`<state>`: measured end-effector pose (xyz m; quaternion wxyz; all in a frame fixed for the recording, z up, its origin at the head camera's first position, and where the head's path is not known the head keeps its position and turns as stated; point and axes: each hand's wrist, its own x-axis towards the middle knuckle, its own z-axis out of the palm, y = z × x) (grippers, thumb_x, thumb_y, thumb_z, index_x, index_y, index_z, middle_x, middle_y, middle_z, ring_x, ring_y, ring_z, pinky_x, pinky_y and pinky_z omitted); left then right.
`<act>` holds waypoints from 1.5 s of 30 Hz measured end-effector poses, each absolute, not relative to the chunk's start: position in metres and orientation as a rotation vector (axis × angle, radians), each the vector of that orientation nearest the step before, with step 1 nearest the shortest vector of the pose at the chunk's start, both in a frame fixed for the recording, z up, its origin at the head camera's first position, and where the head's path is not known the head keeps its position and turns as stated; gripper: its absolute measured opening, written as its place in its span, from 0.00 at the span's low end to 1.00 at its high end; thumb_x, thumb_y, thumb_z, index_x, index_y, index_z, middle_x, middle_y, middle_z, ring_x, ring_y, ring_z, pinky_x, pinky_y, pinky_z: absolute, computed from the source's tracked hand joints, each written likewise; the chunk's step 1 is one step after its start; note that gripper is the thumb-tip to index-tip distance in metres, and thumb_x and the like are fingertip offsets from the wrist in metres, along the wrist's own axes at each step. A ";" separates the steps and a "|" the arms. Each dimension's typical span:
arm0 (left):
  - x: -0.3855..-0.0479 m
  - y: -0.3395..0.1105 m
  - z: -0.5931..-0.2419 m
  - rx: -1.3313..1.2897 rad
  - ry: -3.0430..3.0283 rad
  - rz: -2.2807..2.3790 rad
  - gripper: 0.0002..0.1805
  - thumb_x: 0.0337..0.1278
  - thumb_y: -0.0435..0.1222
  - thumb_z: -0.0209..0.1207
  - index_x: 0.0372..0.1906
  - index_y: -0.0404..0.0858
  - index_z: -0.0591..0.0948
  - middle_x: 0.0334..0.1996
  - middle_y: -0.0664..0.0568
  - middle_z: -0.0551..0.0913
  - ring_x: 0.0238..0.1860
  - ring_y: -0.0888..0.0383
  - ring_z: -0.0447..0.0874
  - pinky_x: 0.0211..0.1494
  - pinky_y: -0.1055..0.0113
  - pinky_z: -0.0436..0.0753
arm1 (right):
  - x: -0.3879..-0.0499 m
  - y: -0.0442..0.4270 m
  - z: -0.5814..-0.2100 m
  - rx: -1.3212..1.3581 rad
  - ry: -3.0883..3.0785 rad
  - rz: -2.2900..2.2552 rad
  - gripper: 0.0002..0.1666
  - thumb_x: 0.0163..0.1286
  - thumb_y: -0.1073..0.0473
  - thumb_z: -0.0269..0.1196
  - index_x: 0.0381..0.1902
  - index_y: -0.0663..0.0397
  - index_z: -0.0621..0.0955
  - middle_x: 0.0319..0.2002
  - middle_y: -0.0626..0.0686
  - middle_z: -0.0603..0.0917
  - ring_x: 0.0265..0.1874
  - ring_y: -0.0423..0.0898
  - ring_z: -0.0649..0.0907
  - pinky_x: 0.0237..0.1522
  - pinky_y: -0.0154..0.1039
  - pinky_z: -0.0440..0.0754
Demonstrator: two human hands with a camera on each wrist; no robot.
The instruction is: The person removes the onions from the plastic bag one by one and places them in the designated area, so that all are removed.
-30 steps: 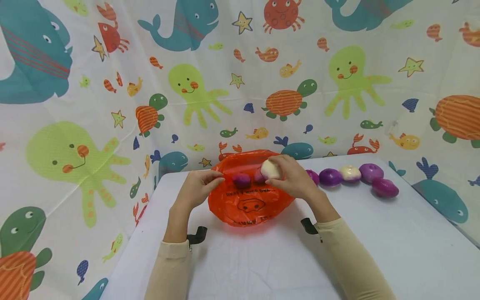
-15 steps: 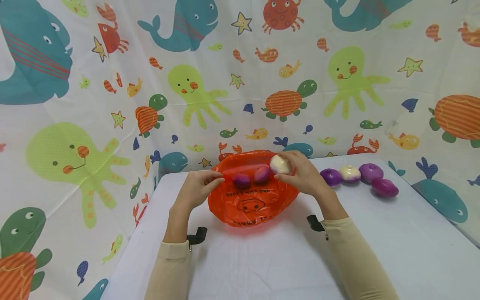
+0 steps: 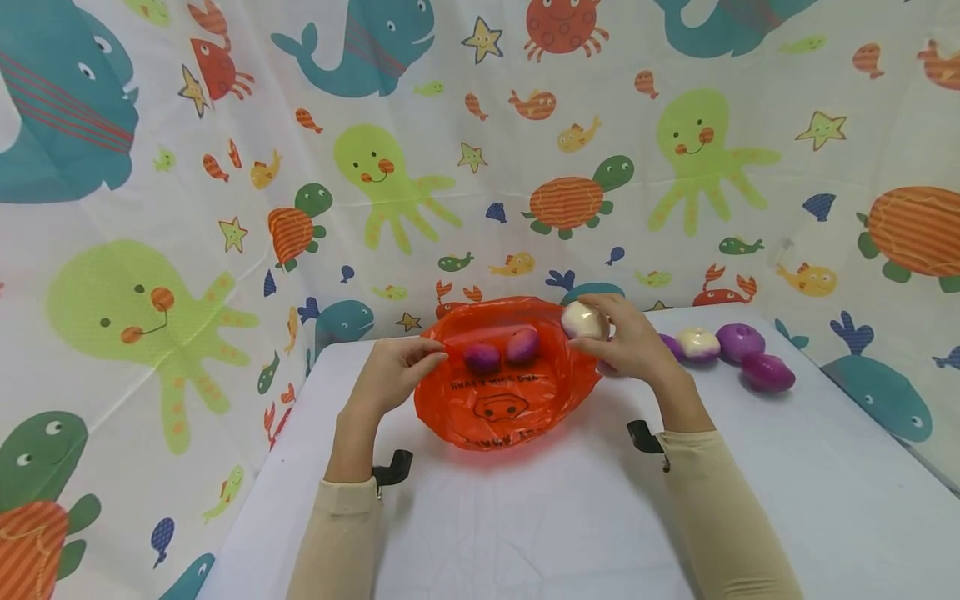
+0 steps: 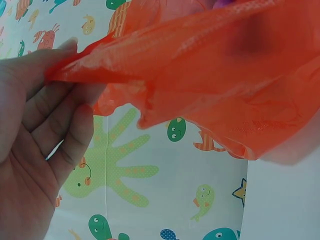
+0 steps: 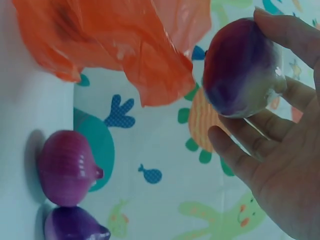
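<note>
My left hand (image 3: 390, 375) pinches the left rim of a red plastic bag (image 3: 501, 408); in the left wrist view the bag's edge (image 4: 150, 60) runs out from between thumb and fingers. Two purple onions (image 3: 482, 357) (image 3: 522, 344) lie inside the bag. My right hand (image 3: 630, 342) grips a white-and-purple onion (image 3: 585, 322) above the bag's right edge. The right wrist view shows that onion (image 5: 242, 67) held between the thumb and fingertips of the right hand (image 5: 285, 140), apart from the bag (image 5: 160, 75).
Several onions stand on the table (image 3: 570, 517) right of my right hand, among them a white one (image 3: 698, 344), a purple one (image 3: 741, 342) and a magenta one (image 3: 768, 372). A sea-animal curtain (image 3: 465, 75) hangs behind and to the left.
My right hand has moved right with the white-and-purple onion, from over the bag's inside to its right edge. The onions in the bag show more fully. My left hand keeps its place.
</note>
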<state>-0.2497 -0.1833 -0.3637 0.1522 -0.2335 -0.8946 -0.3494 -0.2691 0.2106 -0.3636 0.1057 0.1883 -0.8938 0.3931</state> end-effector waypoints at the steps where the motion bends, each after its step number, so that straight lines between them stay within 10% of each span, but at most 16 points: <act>1: -0.250 -0.183 -0.363 -0.670 -2.567 -1.003 0.09 0.68 0.41 0.68 0.48 0.45 0.91 0.32 0.56 0.88 0.32 0.55 0.81 0.37 0.66 0.87 | -0.269 0.213 -0.364 0.557 -2.630 1.160 0.44 0.65 0.45 0.75 0.75 0.46 0.71 0.74 0.58 0.70 0.68 0.62 0.73 0.62 0.68 0.79; 45: -0.250 -0.182 -0.365 -0.665 -2.569 -1.009 0.09 0.67 0.42 0.68 0.48 0.45 0.91 0.34 0.56 0.90 0.33 0.57 0.83 0.39 0.68 0.88 | -0.269 0.281 -0.367 0.348 -2.891 1.162 0.48 0.62 0.39 0.76 0.75 0.42 0.70 0.68 0.58 0.74 0.66 0.62 0.71 0.63 0.68 0.77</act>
